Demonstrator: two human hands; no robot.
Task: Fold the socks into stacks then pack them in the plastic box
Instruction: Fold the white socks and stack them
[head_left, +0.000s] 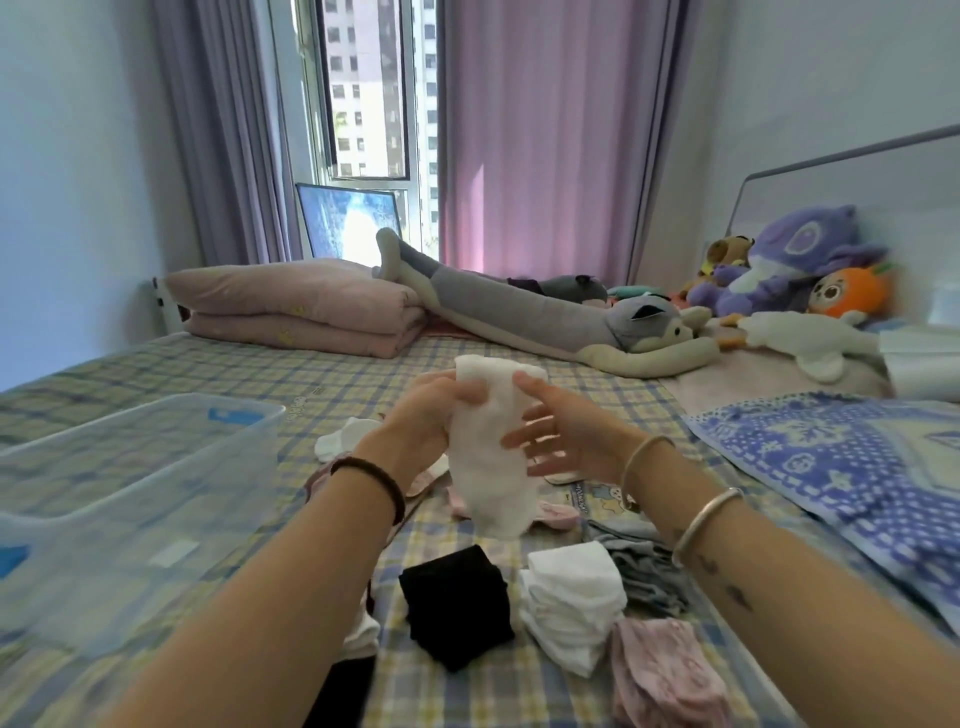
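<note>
**White sock held up above the bed**

The left grip (431, 415) is clamped on a white sock (491, 457), thumb curled over its upper part, holding it upright above the plaid bed (467, 691). The right grip (566, 436) is apart, fingers spread against the sock's other side. A black sock stack (457, 603) and a white sock stack (571, 603) lie side by side on the bed below the hands. The clear plastic box (156, 467) sits to the left.

white fabric sock (493, 447): lifted upright above bed | folded black sock stack (457, 605), folded white sock stack (571, 603): side by side on bed | clear plastic box (182, 509): lidless, left
</note>
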